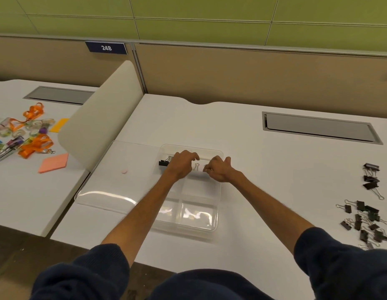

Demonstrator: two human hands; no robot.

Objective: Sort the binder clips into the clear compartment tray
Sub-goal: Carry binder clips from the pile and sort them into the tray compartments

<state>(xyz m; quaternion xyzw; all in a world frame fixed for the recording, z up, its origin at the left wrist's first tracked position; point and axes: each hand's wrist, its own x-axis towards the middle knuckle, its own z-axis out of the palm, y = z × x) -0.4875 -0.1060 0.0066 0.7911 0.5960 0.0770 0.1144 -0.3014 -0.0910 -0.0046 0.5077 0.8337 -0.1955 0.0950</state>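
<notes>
The clear compartment tray [189, 215] sits on the white desk in front of me. Both hands are over its far row. My left hand [180, 164] curls down over the far-left compartment, where black binder clips [164, 163] stick out from under its fingers; whether it grips one is hidden. My right hand [218, 169] is pinched shut, and a silver wire loop [196, 166] of a clip shows just left of its fingertips. The near compartments hold nothing. Loose black binder clips lie in a pile [367, 220] at the far right, with a smaller group [371, 176] behind it.
The tray's clear lid [114, 180] lies flat to the left of the tray, with a small pink dot [124, 171] on it. A beige divider [101, 118] separates a neighbouring desk with orange lanyards [34, 144] and sticky notes [55, 162]. A grey cable hatch [318, 127] is at back right.
</notes>
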